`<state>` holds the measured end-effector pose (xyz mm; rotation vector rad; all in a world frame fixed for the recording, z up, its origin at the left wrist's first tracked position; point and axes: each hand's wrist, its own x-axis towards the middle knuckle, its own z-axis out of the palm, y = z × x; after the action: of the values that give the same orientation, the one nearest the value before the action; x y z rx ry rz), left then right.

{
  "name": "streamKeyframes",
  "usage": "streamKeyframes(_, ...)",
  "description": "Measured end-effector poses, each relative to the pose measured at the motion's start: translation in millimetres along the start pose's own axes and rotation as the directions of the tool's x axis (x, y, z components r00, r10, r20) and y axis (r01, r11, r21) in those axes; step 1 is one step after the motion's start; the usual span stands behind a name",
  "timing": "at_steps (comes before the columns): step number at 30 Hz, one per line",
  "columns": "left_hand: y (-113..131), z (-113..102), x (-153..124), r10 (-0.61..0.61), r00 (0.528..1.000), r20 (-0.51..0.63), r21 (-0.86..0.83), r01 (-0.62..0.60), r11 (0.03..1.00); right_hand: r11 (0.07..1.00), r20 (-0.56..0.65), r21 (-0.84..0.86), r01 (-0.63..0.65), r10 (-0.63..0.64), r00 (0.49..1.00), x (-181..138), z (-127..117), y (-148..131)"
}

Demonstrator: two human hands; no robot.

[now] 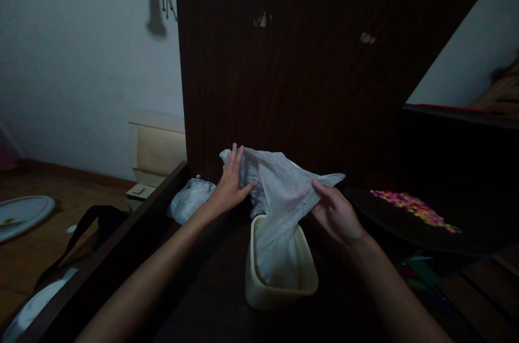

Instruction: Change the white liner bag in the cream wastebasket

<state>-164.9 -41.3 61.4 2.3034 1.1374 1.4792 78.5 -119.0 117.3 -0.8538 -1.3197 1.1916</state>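
A thin white plastic bag (284,186) stretches between my two hands, its lower part hanging down into a cream plastic tub (279,297). My left hand (233,186) lies along the bag's left side, fingers extended and thumb apart. On the right, my right hand (334,210) pinches the bag's edge between thumb and fingers. The tub stands upright on a dark wooden surface. What the bag holds inside the tub cannot be made out.
Another crumpled plastic bag (190,200) lies left of the tub. A dark tray (377,219) with small colourful pieces (413,208) is at the right. A dark wooden panel (284,78) rises behind, and a raised wooden edge (133,240) runs along the left.
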Motion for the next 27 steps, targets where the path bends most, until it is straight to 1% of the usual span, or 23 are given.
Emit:
streamKeyframes(2, -7.3, 0.8, 4.0, -0.047, 0.99, -0.13, 0.024, 0.051, 0.998, 1.0, 0.017, -0.009, 0.0, 0.0, 1.0, -5.0, -4.4, -1.2)
streamKeyframes(3, -10.7, 0.7, 6.1, -0.077, 0.983, -0.167, 0.026, 0.083, 0.996, 1.0, 0.026, -0.011, -0.003, 0.003, 1.0, -7.3, -6.1, -2.0)
streamKeyframes(4, -13.8, 0.6, 8.2, -0.123, 0.979, -0.161, 0.029, 0.129, 0.991, 1.0, 0.037, -0.008, -0.012, 0.013, 0.999, -9.6, -7.4, -2.9)
streamKeyframes(5, -16.7, 0.4, 10.0, -0.183, 0.976, -0.117, 0.036, 0.188, 0.981, 1.0, 0.049, 0.001, -0.026, 0.025, 0.998, -11.9, -8.6, -3.8)
streamKeyframes(6, -19.2, 0.5, 11.4, -0.247, 0.968, -0.048, 0.048, 0.25, 0.967, 0.999, 0.058, 0.016, -0.038, 0.037, 0.998, -14.2, -9.7, -4.7)
streamKeyframes(8, -22.7, 1.3, 12.9, -0.36, 0.927, 0.101, 0.07, 0.354, 0.933, 0.997, 0.074, 0.042, -0.058, 0.055, 0.996, -18.9, -13.0, -5.9)
streamKeyframes(9, -23.6, 2.0, 13.2, -0.394, 0.906, 0.155, 0.073, 0.387, 0.919, 0.997, 0.083, 0.047, -0.066, 0.062, 0.995, -21.3, -15.5, -6.0)
streamKeyframes(10, -23.9, 2.7, 13.3, -0.411, 0.893, 0.184, 0.067, 0.406, 0.912, 0.997, 0.091, 0.043, -0.069, 0.065, 0.994, -23.8, -18.8, -5.9)
streamKeyframes(11, -23.6, 3.1, 13.6, -0.42, 0.888, 0.188, 0.055, 0.417, 0.907, 0.997, 0.102, 0.029, -0.068, 0.065, 0.993, -26.2, -22.9, -5.6)
streamKeyframes(13, -21.5, 2.4, 15.4, -0.442, 0.885, 0.145, 0.025, 0.443, 0.896, 0.998, 0.136, -0.034, -0.057, 0.061, 0.989, -30.9, -32.6, -4.8)
streamKeyframes(15, -17.8, -1.1, 19.7, -0.465, 0.884, 0.049, -0.02, 0.466, 0.884, 0.989, 0.195, -0.142, -0.042, 0.069, 0.978, -35.0, -42.2, -5.1)
streamKeyframes(18, -9.5, -10.1, 30.7, -0.501, 0.861, -0.084, -0.131, 0.489, 0.862, 0.945, 0.313, -0.326, -0.019, 0.127, 0.941, -38.8, -51.0, -8.4)
streamKeyframes(20, -1.8, -16.8, 39.9, -0.524, 0.842, -0.127, -0.234, 0.488, 0.841, 0.905, 0.387, -0.422, 0.047, 0.133, 0.913, -39.8, -52.2, -10.8)
streamKeyframes(22, 8.1, -23.2, 49.6, -0.535, 0.83, -0.156, -0.339, 0.464, 0.819, 0.86, 0.436, -0.487, 0.154, 0.087, 0.896, -40.7, -51.0, -11.2)
streamKeyframes(23, 13.7, -26.3, 54.5, -0.534, 0.827, -0.174, -0.382, 0.443, 0.811, 0.84, 0.443, -0.503, 0.203, 0.049, 0.895, -41.5, -49.8, -10.3)
streamKeyframes(24, 19.8, -29.4, 59.3, -0.531, 0.825, -0.193, -0.422, 0.419, 0.804, 0.829, 0.433, -0.506, 0.239, 0.004, 0.902, -42.7, -48.4, -8.6)
streamKeyframes(26, 32.5, -35.8, 68.1, -0.516, 0.827, -0.225, -0.502, 0.355, 0.788, 0.842, 0.366, -0.463, 0.277, -0.103, 0.925, -46.4, -44.4, -4.0)
streamKeyframes(27, 38.9, -39.1, 72.0, -0.5, 0.831, -0.244, -0.578, 0.289, 0.763, 0.858, 0.323, -0.419, 0.296, -0.163, 0.932, -48.8, -41.6, -1.7)
